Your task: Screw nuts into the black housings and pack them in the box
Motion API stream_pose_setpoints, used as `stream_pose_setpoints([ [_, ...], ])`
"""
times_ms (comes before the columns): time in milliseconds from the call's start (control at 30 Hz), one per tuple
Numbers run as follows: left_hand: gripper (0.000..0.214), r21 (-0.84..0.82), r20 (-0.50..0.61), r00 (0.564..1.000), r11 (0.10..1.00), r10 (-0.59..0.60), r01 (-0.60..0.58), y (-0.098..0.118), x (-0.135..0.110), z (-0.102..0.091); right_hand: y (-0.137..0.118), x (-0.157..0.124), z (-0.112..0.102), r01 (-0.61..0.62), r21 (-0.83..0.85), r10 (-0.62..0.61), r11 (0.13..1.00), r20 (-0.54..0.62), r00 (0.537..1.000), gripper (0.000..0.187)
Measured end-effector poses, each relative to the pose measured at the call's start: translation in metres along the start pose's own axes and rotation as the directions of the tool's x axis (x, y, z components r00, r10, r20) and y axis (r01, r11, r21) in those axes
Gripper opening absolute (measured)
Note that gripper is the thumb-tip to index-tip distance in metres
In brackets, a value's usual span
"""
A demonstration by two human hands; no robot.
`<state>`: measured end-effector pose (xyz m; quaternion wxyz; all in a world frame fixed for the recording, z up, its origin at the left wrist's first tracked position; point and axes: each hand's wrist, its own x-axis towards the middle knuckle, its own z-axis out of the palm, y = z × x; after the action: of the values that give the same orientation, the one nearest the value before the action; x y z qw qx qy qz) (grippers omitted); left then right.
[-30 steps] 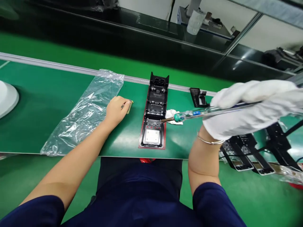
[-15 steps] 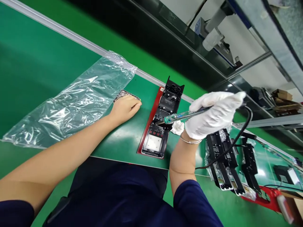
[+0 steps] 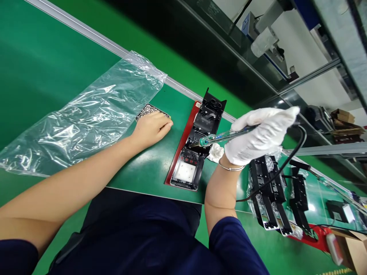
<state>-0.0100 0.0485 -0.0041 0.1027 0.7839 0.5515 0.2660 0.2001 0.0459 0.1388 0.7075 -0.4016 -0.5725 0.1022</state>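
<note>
My left hand (image 3: 153, 129), bare, rests at the near edge of a shallow tray of small shiny metal pieces (image 3: 149, 110). Its fingers curl under; their tips, and anything in them, are hidden. Wearing a white glove, my right hand (image 3: 256, 135) is closed around a corded soldering iron (image 3: 222, 136) with a clear handle and teal collar. The iron slants left, its metal tip at the middle of a long black plastic housing (image 3: 205, 128). Whether the tip touches is unclear. The housing lies on a red base (image 3: 183, 143) and has a white rectangular panel at its near end.
A clear plastic bag (image 3: 94, 114) lies left of the tray. Beside my right wrist is a crumpled white cloth or glove (image 3: 215, 152). Several black housings (image 3: 268, 187) sit to the right, beneath the iron's black cord (image 3: 275, 177). A metal rail (image 3: 183, 88) runs along the back.
The view has shifted slightly. The iron's tip stays at the middle of the housing, and my left hand stays at the tray.
</note>
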Motion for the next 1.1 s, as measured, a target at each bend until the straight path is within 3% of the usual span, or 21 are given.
stream_pose_setpoints([
  [133, 0.051, -0.008, 0.007, 1.0, 1.0, -0.001, 0.001, 0.0, 0.0, 0.0, -0.007, 0.0, 0.003, 0.054, 0.007, -0.054, 0.999, 0.009, 0.998, 0.061],
  [467, 0.051, -0.013, 0.007, 1.0, 1.0, 0.003, -0.003, 0.001, 0.0, 0.0, -0.018, -0.002, 0.007, -0.051, 0.05, 0.05, 0.997, 0.017, 0.999, 0.041],
  [767, 0.051, -0.009, 0.01, 1.0, 1.0, 0.001, -0.001, 0.002, 0.0, -0.001, -0.025, -0.002, 0.01, -0.119, -0.021, 0.119, 0.993, 0.029, 0.992, 0.052],
  [1000, 0.05, -0.037, 0.001, 1.0, 0.999, 0.012, -0.012, 0.002, -0.001, -0.001, -0.018, -0.004, 0.008, -0.004, 0.096, -0.004, 0.995, 0.075, 0.997, 0.058],
  [1100, 0.051, -0.035, 0.005, 1.0, 0.999, 0.009, -0.009, 0.002, -0.001, 0.0, -0.021, -0.006, 0.007, -0.018, 0.083, 0.006, 0.996, 0.151, 0.988, 0.059],
])
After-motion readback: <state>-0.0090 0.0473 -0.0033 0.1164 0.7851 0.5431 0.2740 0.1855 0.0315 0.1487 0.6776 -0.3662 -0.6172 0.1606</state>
